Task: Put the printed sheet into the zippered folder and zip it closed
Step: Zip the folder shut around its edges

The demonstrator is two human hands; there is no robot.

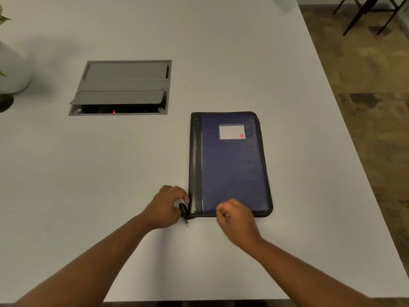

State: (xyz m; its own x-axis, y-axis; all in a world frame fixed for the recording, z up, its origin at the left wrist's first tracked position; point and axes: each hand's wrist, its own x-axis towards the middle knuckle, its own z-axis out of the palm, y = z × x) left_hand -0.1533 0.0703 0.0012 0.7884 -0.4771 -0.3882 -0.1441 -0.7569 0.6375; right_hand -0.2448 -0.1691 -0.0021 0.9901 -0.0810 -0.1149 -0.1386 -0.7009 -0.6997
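Observation:
A blue zippered folder (232, 165) with a black spine and a white label lies shut and flat on the white table (110, 173). My left hand (167, 207) is curled at its near left corner, fingers against the black zipper tab (183, 212), whose metal pull hangs toward me. My right hand (235, 218) is loosely closed over the folder's near edge, blurred; whether it holds anything cannot be told. No printed sheet is visible.
A grey cable hatch (121, 87) with its near flap raised is set in the table at the far left. A white plant pot (11, 69) stands at the left edge. The table's right edge drops to a patterned floor (365, 85).

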